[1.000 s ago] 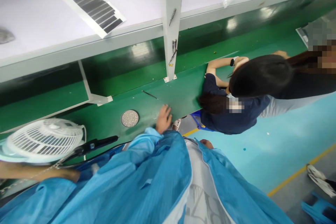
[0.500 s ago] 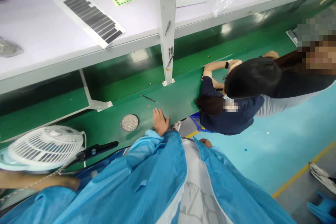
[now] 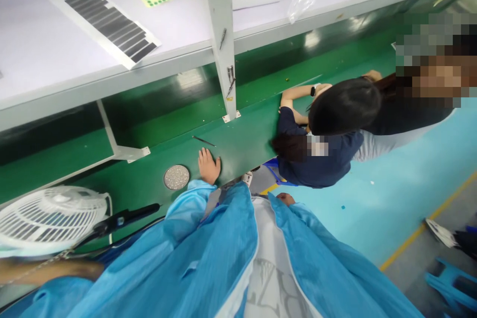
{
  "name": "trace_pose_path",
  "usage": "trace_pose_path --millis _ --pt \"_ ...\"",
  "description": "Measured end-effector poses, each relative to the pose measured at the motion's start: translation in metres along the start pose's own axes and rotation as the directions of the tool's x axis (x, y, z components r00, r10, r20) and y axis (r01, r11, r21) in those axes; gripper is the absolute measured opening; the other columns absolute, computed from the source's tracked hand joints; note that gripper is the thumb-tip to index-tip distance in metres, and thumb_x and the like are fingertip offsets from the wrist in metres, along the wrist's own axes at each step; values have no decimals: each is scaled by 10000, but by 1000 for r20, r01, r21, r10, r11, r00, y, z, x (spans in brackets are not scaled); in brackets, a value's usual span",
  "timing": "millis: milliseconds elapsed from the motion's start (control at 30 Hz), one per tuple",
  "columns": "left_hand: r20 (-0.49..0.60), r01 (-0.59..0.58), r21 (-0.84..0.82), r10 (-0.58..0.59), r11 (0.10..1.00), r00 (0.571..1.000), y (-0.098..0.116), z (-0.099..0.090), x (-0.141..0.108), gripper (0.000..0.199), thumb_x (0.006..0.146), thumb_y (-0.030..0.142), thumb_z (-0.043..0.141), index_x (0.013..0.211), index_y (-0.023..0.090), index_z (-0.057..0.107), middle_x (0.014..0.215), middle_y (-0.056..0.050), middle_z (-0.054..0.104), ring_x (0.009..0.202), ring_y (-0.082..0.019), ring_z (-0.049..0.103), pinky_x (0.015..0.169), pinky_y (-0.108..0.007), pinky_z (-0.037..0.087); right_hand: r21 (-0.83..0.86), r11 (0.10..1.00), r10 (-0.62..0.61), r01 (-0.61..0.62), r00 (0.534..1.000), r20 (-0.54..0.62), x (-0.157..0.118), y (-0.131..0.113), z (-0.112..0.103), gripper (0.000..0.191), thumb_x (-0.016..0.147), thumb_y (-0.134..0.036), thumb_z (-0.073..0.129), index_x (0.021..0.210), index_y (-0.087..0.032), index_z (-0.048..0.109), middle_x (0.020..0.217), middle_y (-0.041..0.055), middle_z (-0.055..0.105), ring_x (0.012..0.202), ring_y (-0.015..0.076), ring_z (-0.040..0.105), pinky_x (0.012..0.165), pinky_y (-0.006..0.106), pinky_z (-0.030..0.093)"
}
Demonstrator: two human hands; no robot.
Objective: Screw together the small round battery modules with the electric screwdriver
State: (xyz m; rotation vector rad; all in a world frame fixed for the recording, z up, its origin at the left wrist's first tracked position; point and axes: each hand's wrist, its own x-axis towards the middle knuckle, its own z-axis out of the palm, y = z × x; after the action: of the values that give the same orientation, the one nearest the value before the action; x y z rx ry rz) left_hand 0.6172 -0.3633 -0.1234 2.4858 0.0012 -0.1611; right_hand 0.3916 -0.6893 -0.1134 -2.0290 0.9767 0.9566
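Observation:
My left hand point(image 3: 209, 166) lies flat on the green bench point(image 3: 246, 139), palm down with its fingers spread, and holds nothing. Just beyond its fingertips lies a thin dark tool point(image 3: 203, 141), which it does not touch. A round speckled disc point(image 3: 176, 177) sits to the left of this hand. My right hand point(image 3: 286, 198) hangs low beside the edge of my blue jacket. Only a small part of it shows, and its fingers are too hidden to read.
A white fan point(image 3: 55, 218) stands at the left, near a black strap-like object and another person's forearm point(image 3: 48, 271). Above runs a white shelf point(image 3: 179, 62) on a metal post point(image 3: 219, 35). Two people lean on the bench at the right. A blue stool point(image 3: 452, 283) stands lower right.
The whole view has shifted, so bench, shelf and people appear farther left. My left hand has slid left along the bench, slightly closer to the thin tool, still spread flat.

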Motion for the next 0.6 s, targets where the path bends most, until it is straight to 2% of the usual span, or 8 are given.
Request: trace_pose_path --millis 67,133,200,233,300,400,500,600 --pt "32 -27 -8 27 1000 999 13 14 -11 804 978 387 444 1603 -46 183 1705 -274 25 1586 -380 -132 1292 -660 21 16 1000 10 -10 1000 9 -1 3 -2 126 899 -133 658 834 -135 766 868 78 740 886 182 668 748 239 467" --pt "123 -124 -49 129 991 984 39 40 -38 771 964 408 481 1584 -14 300 1705 -252 105 1598 -382 -40 1306 -628 90 24 999 31 -31 999 10 -2 5 -2 143 936 -160 646 859 -123 760 885 81 732 908 189 667 770 248 474" --pt "254 -259 -141 287 956 924 67 68 -68 691 937 431 544 1525 77 467 1644 -199 355 1574 -355 229 1287 -550 280 27 998 55 -55 998 17 -1 7 1 147 969 -231 659 920 -124 747 905 62 716 923 199 671 814 276 506" --pt "295 -307 -190 352 933 888 79 80 -80 666 931 441 566 1509 118 502 1624 -164 409 1552 -335 297 1266 -519 339 26 997 66 -66 998 23 0 8 2 162 978 -274 671 954 -128 735 926 53 709 932 202 672 839 301 528" --pt "316 -349 -264 422 899 850 93 92 -92 620 958 420 541 1512 144 507 1630 -131 408 1553 -308 305 1267 -503 346 24 996 80 -81 996 31 3 9 6 209 986 -342 687 1010 -136 709 985 43 698 960 204 673 877 356 562" --pt "256 -328 -320 414 889 873 86 86 -73 513 1037 360 401 1482 147 541 1619 -121 429 1570 -267 268 1302 -491 276 21 996 90 -91 995 30 7 14 10 228 998 -361 679 1037 -137 692 1044 54 689 978 199 669 888 374 575" --pt "196 -272 -340 351 900 916 57 62 -30 429 1059 386 394 1321 190 672 1392 -122 655 1369 -253 556 1205 -446 428 16 997 79 -80 997 5 8 19 12 231 1003 -363 671 1022 -133 687 1018 48 685 942 191 669 857 356 580" --pt "143 -213 -310 267 927 953 29 34 7 377 1044 440 468 1161 205 738 1186 -108 744 1134 -259 684 1056 -424 530 3 1000 26 -26 996 -85 8 24 14 225 1004 -359 675 1009 -135 687 971 36 681 880 175 673 796 322 587"
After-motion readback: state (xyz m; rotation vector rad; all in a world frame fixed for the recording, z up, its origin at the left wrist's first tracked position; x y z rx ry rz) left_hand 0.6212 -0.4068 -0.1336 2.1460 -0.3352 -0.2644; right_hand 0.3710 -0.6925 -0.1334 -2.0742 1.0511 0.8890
